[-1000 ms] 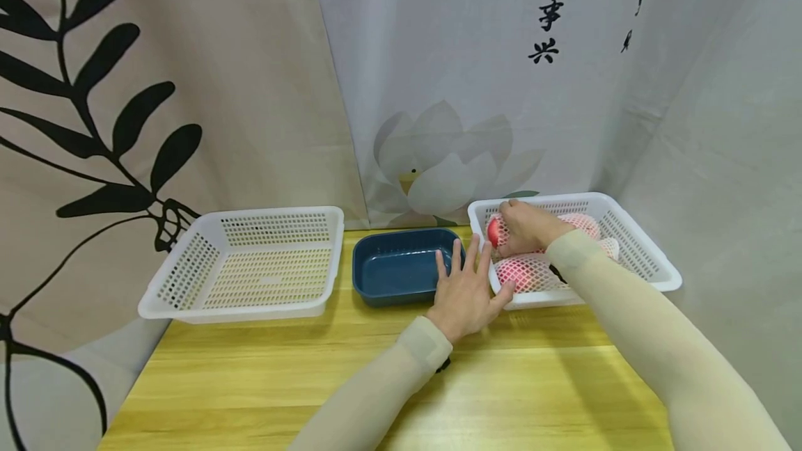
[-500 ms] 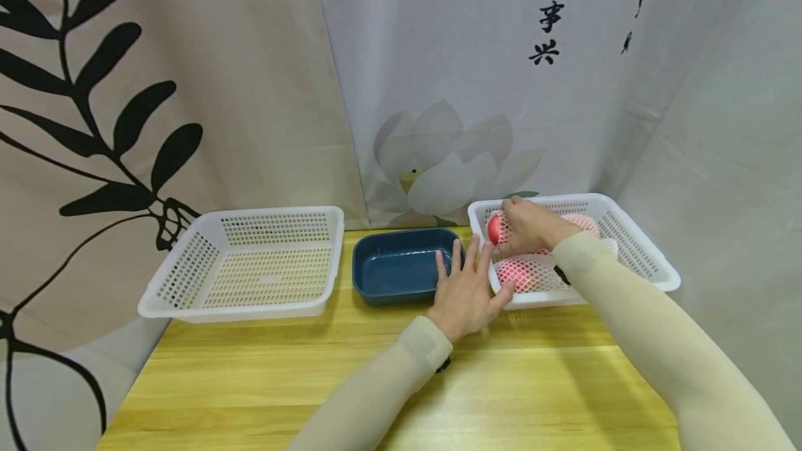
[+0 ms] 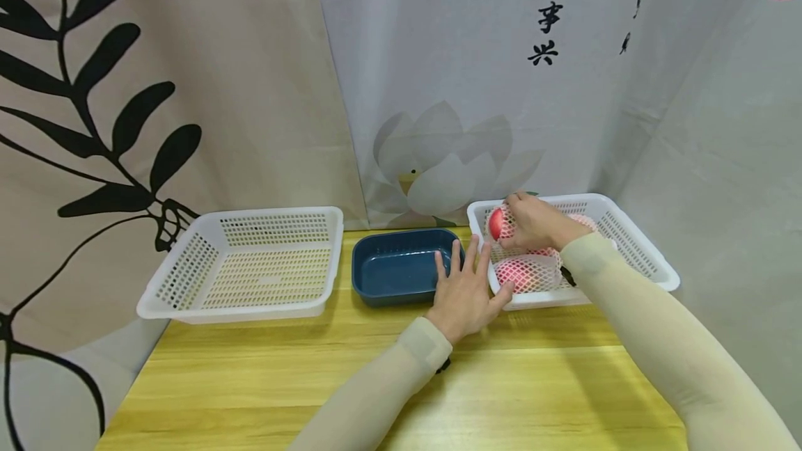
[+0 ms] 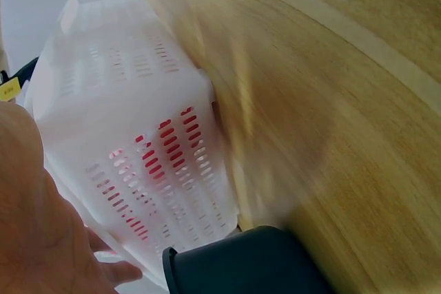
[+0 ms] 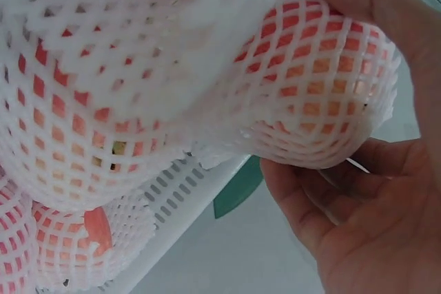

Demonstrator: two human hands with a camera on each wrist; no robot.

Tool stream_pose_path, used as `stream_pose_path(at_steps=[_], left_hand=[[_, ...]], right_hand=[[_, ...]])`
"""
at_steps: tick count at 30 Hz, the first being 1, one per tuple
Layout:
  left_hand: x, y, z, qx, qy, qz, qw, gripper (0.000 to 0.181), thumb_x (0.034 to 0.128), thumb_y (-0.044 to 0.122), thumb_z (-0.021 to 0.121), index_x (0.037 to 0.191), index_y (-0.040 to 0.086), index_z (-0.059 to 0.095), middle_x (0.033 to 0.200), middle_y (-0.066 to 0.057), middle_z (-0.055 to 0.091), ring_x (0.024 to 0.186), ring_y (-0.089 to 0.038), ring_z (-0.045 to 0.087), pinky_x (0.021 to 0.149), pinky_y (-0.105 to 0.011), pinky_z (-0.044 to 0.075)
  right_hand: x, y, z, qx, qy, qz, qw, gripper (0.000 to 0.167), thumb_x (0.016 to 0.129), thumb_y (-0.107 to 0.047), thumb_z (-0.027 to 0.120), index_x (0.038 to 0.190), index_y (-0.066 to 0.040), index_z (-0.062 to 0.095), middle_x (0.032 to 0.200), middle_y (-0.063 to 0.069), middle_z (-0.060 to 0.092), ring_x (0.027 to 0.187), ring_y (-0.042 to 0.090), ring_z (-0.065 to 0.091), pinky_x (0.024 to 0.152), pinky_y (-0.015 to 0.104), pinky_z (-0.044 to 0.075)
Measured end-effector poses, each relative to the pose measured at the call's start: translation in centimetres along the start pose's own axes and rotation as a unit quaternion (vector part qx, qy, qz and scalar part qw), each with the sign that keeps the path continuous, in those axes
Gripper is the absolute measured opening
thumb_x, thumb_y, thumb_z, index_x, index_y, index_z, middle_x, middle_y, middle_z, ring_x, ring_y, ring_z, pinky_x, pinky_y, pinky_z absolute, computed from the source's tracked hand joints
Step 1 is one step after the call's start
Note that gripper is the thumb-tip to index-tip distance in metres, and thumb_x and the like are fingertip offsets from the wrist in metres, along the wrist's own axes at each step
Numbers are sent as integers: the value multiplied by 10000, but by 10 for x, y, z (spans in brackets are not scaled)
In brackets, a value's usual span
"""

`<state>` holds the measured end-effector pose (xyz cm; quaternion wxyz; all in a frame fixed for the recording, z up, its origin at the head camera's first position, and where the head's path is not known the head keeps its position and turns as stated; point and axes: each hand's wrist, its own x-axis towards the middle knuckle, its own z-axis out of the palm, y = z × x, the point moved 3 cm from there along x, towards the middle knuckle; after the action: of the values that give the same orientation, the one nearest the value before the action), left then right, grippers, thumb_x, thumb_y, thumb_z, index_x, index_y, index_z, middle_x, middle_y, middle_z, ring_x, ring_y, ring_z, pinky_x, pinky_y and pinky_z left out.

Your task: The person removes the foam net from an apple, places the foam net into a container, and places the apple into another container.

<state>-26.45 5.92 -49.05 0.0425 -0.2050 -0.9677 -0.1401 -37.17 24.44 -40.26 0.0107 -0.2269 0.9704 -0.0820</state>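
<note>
In the right white basket (image 3: 645,263), red fruits in white foam nets lie together. My right hand (image 3: 537,223) reaches over its back left corner and grips a netted fruit (image 3: 497,224). The right wrist view shows thumb and fingers of that hand (image 5: 386,197) curled round the netted fruit (image 5: 324,80), beside other netted fruits (image 5: 83,129). My left hand (image 3: 462,298), fingers straight and spread, rests between the dark blue dish (image 3: 401,273) and the right basket, its fingertips at the basket's left side. The left wrist view shows that hand (image 4: 48,218) beside the basket wall (image 4: 117,115).
Another white basket (image 3: 269,312) with nothing in it stands at the left of the wooden table (image 3: 376,374). The blue dish lies between the two baskets. Printed cloth (image 3: 250,89) hangs behind them.
My right hand has shifted slightly right and up within the basket, and the fruit it grips has moved a little with it. The left hand has stayed in place.
</note>
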Motion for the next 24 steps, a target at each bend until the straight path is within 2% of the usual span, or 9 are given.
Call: stream_pose_path(at_steps=[3,13,24], left_hand=[[0,0,0,32,-6,-4,10000,920,1171,789,313,1890,230,180,1991,-63,95,1824,-488,169,1439,-801,152],[0,0,-1,5,85,50,10000,922,1173,783,306,1891,219,174,1989,-68,117,1818,-497,194,1438,-798,169],[0,0,-1,39,96,78,9999,919,1179,774,302,1891,208,170,1987,-82,128,1812,-512,209,1432,-806,180]], right_hand=[[-2,-2,-5,78,63,19,9999,987,932,-395,975,1573,189,504,1515,415,638,1411,594,665,1235,709,548],[-9,-9,-15,110,354,-54,9993,888,909,-374,982,1489,149,559,1407,378,686,1285,559,730,1139,686,608],[-18,-10,-12,143,306,39,9994,962,919,-410,964,1581,141,534,1553,387,635,1416,571,673,1227,704,563]])
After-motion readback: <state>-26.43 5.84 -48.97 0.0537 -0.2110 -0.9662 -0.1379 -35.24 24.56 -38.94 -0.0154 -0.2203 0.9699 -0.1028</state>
